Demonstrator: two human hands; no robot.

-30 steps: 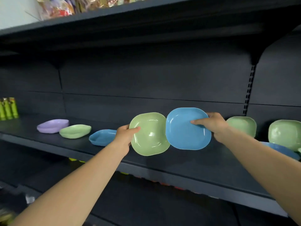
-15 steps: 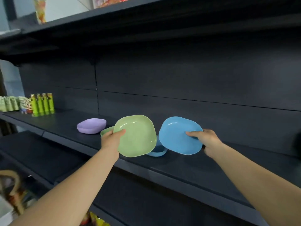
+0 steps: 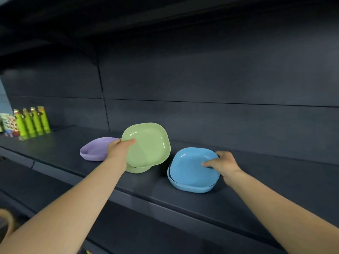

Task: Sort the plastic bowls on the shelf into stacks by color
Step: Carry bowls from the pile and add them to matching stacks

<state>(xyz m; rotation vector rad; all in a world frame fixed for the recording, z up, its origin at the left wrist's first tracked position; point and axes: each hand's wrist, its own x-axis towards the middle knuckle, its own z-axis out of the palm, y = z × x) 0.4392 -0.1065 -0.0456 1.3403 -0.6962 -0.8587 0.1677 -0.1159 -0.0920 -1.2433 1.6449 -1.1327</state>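
At the far left of the dark shelf (image 3: 60, 143) stand some green packets (image 3: 33, 121), well apart from the bowls; next comes a purple bowl (image 3: 93, 149) resting alone on the shelf; just beside it the left hand (image 3: 119, 149) pinches a green bowl (image 3: 146, 143) at its left rim, thumb on the inside, and holds it tilted above a second green bowl (image 3: 139, 169) that lies on the shelf, mostly hidden under it; to the right, apart from the green ones, the right hand (image 3: 222, 165) grips a blue bowl (image 3: 190, 167) at its right rim, thumb inside, and this bowl is tilted and almost nested in the lower blue bowl (image 3: 190, 188) on the shelf; the two hands are apart, each clamped on its own bowl; I judge these plastic bowls to be light, stiff and rather smooth, so a pinch on the rim is enough, but the glossy surface may slip; the rim is the best place to hold, because it leaves the bottom free to drop into the bowl below.
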